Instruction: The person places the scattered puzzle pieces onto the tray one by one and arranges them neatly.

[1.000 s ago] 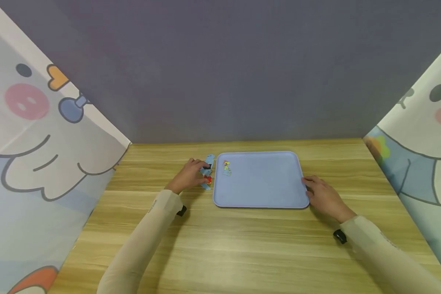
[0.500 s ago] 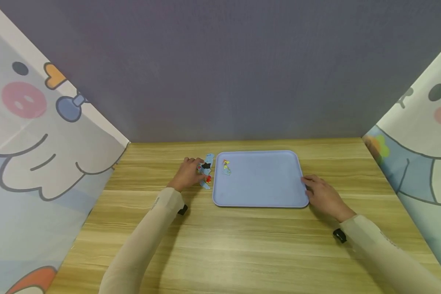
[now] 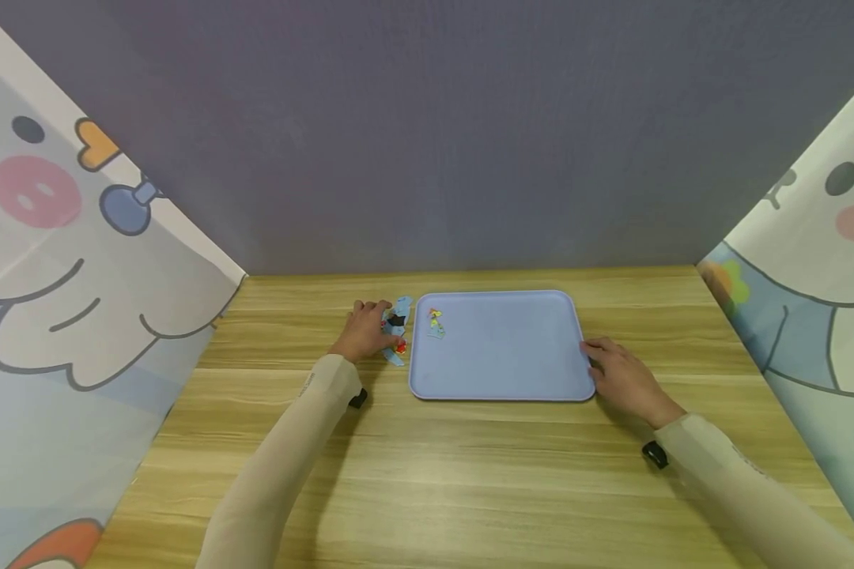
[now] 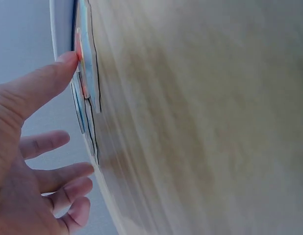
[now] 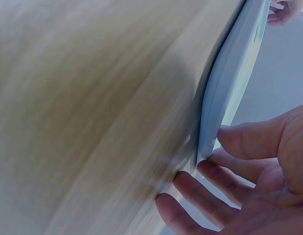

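Beside the left end of a lavender-blue tray [image 3: 501,348] lies a small heap of flat, light-blue printed puzzle pieces [image 3: 391,358], overlapping, with red and black areas. My left hand [image 3: 362,330] is at the heap, fingers loosely spread; in the left wrist view its thumb [image 4: 46,83] reaches a red-printed piece [image 4: 79,44]. Inside the tray, near its upper left corner, sits a light-blue and yellow piece [image 3: 436,323]. My right hand [image 3: 625,381] rests at the tray's right edge; in the right wrist view its thumb [image 5: 249,140] touches the tray's side, with relaxed fingers beside it.
A wood-grain table [image 3: 455,490] bears the tray and pieces. Behind it rises a grey wall [image 3: 470,142]. Cartoon-printed panels stand at the left [image 3: 107,292] and right [image 3: 818,300]. A small black device [image 3: 656,454] sits at the right wrist.
My left hand has drawn slightly back leftward from the heap, its fingers uncovering more of the pieces. The right hand stays at the tray's edge. The head view has shifted slightly.
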Motion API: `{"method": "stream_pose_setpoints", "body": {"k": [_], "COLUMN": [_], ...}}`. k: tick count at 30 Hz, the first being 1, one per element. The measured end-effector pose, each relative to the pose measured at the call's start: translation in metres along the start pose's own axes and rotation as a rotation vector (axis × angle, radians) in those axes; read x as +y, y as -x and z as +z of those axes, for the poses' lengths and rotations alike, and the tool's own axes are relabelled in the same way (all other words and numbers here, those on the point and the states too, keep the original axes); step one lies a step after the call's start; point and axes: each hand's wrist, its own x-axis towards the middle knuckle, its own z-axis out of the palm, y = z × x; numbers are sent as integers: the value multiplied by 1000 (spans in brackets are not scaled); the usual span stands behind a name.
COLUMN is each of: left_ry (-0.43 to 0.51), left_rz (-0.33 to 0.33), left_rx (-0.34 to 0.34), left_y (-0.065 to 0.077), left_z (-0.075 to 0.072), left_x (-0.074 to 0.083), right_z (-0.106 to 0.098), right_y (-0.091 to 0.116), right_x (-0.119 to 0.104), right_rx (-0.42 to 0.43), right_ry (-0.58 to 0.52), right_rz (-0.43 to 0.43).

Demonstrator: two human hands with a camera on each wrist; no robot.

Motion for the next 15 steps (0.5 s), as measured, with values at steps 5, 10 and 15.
{"method": "stream_pose_setpoints", "body": {"k": [5,10,15], "left_ry": [-2,-9,-22], "left_rz": [-20,-17,-20], "left_rx": [-40,-33,-21], "left_y": [-1,0,1], "left_z": [-3,-3,-3], "left_x": [2,2,3], "right_z": [1,1,1], "right_y": [-1,-1,-1], "right_x": [1,2,3], "right_rx": [1,4,2], "right_ry": [5,2,4], "right_rz": [0,-1,-2]}}
